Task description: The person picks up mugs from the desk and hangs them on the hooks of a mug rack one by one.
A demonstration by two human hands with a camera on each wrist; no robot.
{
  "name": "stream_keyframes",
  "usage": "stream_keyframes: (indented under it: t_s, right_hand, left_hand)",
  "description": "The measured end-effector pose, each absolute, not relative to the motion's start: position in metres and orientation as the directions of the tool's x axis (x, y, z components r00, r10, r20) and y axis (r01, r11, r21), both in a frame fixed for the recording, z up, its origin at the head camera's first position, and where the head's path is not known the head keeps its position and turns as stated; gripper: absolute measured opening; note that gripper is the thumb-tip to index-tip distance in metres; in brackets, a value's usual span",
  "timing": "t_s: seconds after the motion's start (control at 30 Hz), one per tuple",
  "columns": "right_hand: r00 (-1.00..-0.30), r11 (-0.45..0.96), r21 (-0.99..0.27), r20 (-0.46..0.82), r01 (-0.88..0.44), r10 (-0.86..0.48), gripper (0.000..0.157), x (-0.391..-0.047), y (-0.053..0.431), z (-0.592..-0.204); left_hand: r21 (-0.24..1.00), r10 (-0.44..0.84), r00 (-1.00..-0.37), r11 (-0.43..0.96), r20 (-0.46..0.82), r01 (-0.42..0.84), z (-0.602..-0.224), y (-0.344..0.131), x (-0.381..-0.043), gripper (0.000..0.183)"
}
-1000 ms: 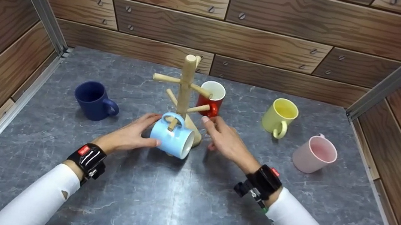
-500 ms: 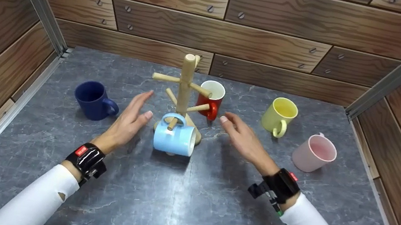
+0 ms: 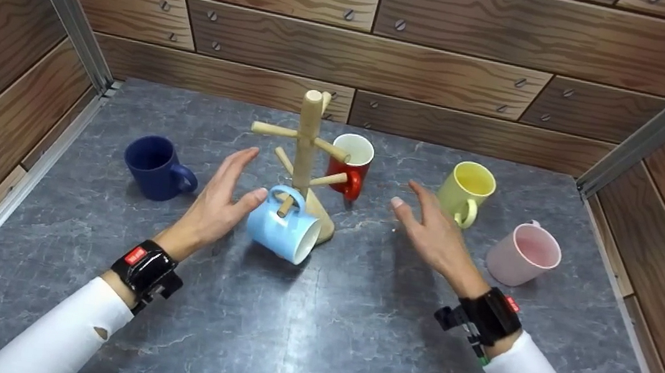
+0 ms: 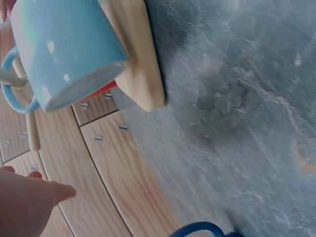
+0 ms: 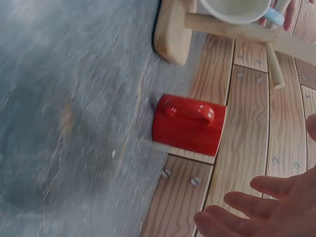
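Note:
A light blue mug [image 3: 282, 229] hangs by its handle on a lower front peg of the wooden mug tree [image 3: 306, 152], its mouth tilted down to the right. Just left of it is my left hand [image 3: 214, 207], fingers extended and thumb tip close by the mug; the left wrist view shows the hand [image 4: 29, 200] holding nothing. Farther right, my right hand [image 3: 436, 236] has its fingers spread and nothing in its grasp, overlapping the base of the yellow mug [image 3: 457, 191]. Behind the mug tree stands a red mug [image 3: 346, 172], also seen upright beyond the right hand's fingers in the right wrist view.
A dark blue mug [image 3: 156, 169] stands on the left, handle facing right. On the right is a pink mug [image 3: 515, 257]. Wood-patterned panels [image 3: 299, 39] enclose the back and sides of the grey marbled table [image 3: 289, 344].
My left hand has let go of the light blue mug, which has swung on its peg. My right hand has moved right, away from the mug tree toward the yellow mug.

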State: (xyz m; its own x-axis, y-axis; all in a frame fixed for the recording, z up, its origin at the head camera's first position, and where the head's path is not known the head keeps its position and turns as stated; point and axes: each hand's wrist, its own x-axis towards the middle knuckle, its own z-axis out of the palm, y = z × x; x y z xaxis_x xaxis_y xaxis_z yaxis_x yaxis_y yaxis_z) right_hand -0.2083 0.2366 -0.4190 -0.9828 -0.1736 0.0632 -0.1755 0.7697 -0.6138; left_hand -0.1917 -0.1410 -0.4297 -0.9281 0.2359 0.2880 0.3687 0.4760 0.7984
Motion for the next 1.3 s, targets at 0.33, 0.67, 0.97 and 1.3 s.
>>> stream_keyframes:
  t_s: [0.33, 0.67, 0.97, 1.3]
  right_hand:
    - [-0.979, 0.812, -0.547, 0.122, -0.202, -0.161, 0.077, -0.206, 0.255, -0.423]
    - [-0.979, 0.808, -0.553, 0.126, -0.204, -0.161, 0.075, -0.203, 0.267, -0.424]
    - [-0.98, 0.806, -0.558, 0.137, -0.199, -0.148, 0.074, -0.202, 0.274, -0.428]
    - [-0.979, 0.806, -0.558, 0.149, -0.199, -0.139, 0.071, -0.199, 0.28, -0.43]
  left_hand:
    - [0.799, 0.198, -0.939, 0.493, 0.282, 0.344, -0.404, -0.113, -0.199, 0.082]
    - [0.84, 0.063, -0.963, 0.476, 0.263, 0.261, -0.386, -0.086, -0.216, 0.053]
    - [0.834, 0.014, -0.965, 0.5, 0.262, 0.234, -0.382, -0.077, -0.226, 0.036]
    - [0.822, 0.096, -0.948, 0.477, 0.302, 0.31, -0.381, -0.069, -0.224, 0.032]
